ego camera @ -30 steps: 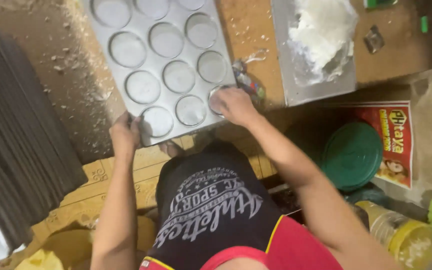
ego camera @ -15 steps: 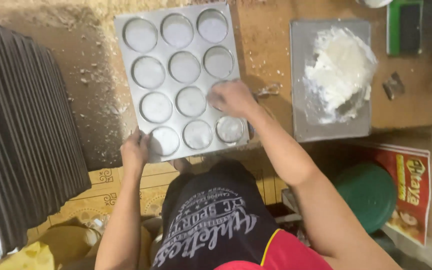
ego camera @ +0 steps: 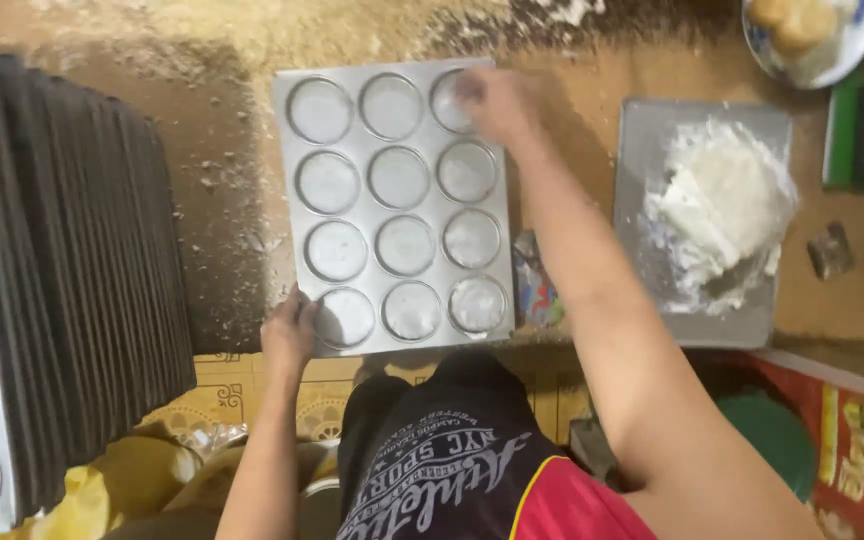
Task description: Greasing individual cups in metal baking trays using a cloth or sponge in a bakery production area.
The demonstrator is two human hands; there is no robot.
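While half a second ago the right hand [ego camera: 497, 100] was down at the near right cups of the muffin tray [ego camera: 402, 205], it now lies on the far right cup, blurred, so I cannot tell how its fingers are set. The left hand [ego camera: 290, 335] still grips the near left corner of the tray, fingers curled over the edge, and the tray lies flat on the floury bench [ego camera: 572, 70], left of the flat pan of white fat [ego camera: 717, 215]. I judge the hand is working up that right column, cup by cup.

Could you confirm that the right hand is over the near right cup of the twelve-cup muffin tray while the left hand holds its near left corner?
Not quite: the head view shows the right hand over the far right cup of the muffin tray, not the near right one. The rest stands: the tray has twelve cups, and the left hand holds its near left corner.
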